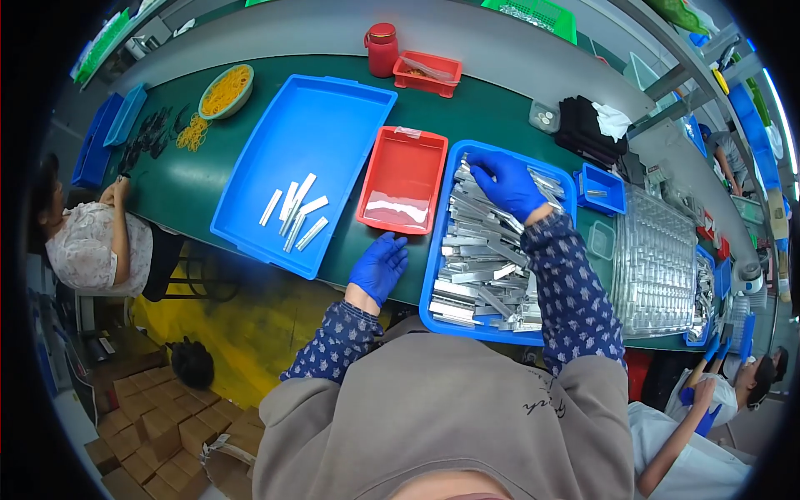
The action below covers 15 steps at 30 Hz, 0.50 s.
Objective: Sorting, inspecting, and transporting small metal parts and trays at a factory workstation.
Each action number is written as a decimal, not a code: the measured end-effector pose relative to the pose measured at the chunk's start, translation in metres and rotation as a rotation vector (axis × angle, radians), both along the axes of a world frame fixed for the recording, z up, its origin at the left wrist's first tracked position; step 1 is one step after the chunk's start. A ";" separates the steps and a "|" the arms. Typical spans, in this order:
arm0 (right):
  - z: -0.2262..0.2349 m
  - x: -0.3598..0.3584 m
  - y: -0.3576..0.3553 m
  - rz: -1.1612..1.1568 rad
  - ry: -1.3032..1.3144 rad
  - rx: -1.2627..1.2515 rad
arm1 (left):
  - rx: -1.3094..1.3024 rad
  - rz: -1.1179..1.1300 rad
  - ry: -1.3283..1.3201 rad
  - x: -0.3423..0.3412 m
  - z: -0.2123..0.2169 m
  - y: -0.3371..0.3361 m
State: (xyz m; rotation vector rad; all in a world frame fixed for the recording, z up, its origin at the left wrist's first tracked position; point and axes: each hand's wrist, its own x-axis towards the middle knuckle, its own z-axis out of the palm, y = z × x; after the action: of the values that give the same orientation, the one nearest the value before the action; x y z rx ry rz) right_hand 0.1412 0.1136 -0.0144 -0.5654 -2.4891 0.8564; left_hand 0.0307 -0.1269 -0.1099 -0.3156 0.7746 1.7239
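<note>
Over metal strips (479, 250), right hand (507, 183) outstretched

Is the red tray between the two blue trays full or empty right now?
Nearly empty: the red tray shows bare red floor, with only a clear plastic piece lying near its front.

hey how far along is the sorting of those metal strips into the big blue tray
Done: a few strips lie in the big blue tray. In hand: the right hand reaches into the full bin of strips; the left hand rests empty on the table edge. Left: nearly the whole pile.
</note>
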 end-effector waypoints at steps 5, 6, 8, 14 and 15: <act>-0.022 -0.068 0.029 0.042 -0.150 0.041 | 0.015 0.003 0.000 -0.005 0.000 0.003; -0.026 -0.077 0.032 0.007 -0.138 0.070 | 0.007 -0.001 0.015 -0.006 0.001 0.003; -0.031 -0.094 0.039 0.013 -0.185 0.097 | 0.001 -0.018 0.021 -0.006 -0.003 0.003; -0.045 -0.121 0.058 0.052 -0.409 0.035 | -0.007 -0.010 0.060 -0.009 -0.005 0.006; -0.048 -0.123 0.061 0.078 -0.459 0.022 | 0.008 -0.006 0.079 -0.009 -0.007 0.006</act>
State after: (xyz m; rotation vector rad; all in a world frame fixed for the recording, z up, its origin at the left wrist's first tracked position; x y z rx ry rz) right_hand 0.0177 0.1747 -0.0625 -0.7297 -2.9456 0.7971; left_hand 0.0216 -0.1204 -0.1166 -0.2405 0.8251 1.7414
